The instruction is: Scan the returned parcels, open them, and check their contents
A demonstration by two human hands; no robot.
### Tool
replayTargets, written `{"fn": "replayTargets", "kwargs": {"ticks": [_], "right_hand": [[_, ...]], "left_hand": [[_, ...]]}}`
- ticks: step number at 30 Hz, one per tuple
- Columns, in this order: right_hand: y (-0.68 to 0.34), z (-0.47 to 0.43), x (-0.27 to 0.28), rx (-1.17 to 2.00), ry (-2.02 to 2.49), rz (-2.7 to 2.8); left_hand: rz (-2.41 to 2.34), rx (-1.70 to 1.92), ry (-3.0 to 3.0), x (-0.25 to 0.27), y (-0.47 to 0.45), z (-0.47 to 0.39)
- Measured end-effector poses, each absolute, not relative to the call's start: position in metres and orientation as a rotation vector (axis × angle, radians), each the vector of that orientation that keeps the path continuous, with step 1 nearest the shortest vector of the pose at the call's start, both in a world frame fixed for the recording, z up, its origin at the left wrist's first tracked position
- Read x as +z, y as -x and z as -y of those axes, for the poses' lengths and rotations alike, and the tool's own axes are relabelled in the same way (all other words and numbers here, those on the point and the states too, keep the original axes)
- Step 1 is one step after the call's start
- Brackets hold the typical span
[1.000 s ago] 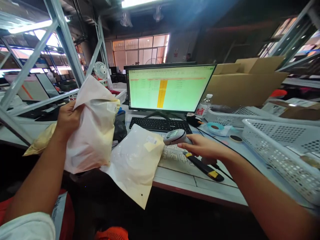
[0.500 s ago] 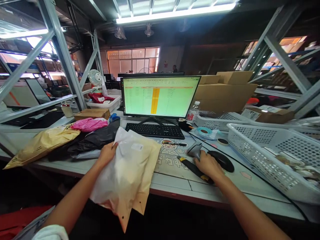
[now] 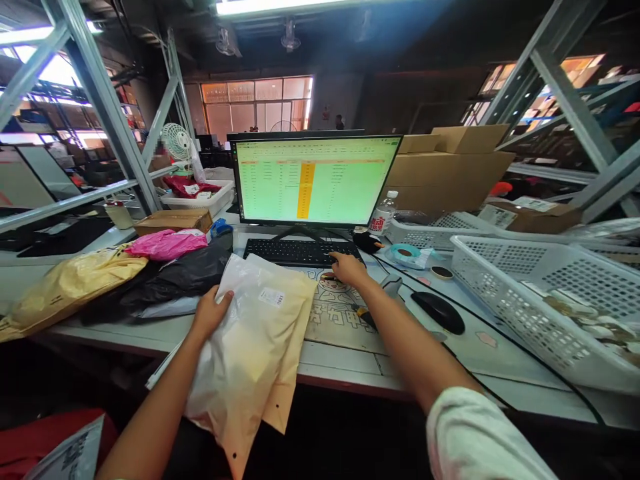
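Note:
My left hand [image 3: 213, 315] grips the upper left edge of a pair of overlapping mailing bags, a whitish one [image 3: 235, 353] over a pale yellow one [image 3: 287, 373]. They hang past the desk's front edge, and a small printed label [image 3: 271, 297] shows near the top. My right hand [image 3: 349, 270] reaches to the right end of a black keyboard [image 3: 280, 252], its index finger stretched onto the keys and nothing held. Under my right forearm, a grey handheld scanner [image 3: 391, 285] and a yellow-black cutter are partly hidden. A black mouse [image 3: 439, 312] lies to the right.
Behind the keyboard stands a monitor [image 3: 270, 213] showing a spreadsheet. A yellow bag [image 3: 75, 280], a pink bag [image 3: 167, 245] and a black bag [image 3: 185, 277] lie at left. White baskets [image 3: 520, 320], tape rolls [image 3: 406, 252], a bottle [image 3: 384, 213] and cardboard boxes [image 3: 440, 183] occupy the right side.
My right hand has left the scanner and moved up and left to the keyboard. My left hand still holds the bags, which have shifted slightly left. The view has tilted down.

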State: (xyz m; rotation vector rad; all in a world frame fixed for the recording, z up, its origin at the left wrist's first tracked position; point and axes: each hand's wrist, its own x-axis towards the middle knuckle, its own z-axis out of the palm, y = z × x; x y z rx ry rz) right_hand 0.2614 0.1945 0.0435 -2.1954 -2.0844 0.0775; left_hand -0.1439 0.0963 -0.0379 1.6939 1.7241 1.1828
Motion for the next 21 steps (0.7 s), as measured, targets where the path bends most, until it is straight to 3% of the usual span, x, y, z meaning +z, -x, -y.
{"fn": "replayTargets", "kwargs": {"ticks": [7, 13, 17, 21], "right_hand": [[-0.245, -0.206, 0.03, 0.097, 2.234, 2.079], [-0.234, -0.186, 0.06, 0.099, 2.04, 2.07], [-0.196, -0.144, 0.098, 0.153, 1.646, 2.188], [-0.148, -0.065, 0.138, -0.015, 0.78, 2.381]], "left_hand": [[-1.687, 1.184, -1.676, -0.039, 0.141, -0.098], [-1.603, 1.093, -1.67, -0.026, 0.145, -0.091], [-1.462, 1.031, -1.77, 0.018, 0.156, -0.063], [-1.491, 0.828, -2.065, 0.07, 0.153, -0.014]]}}
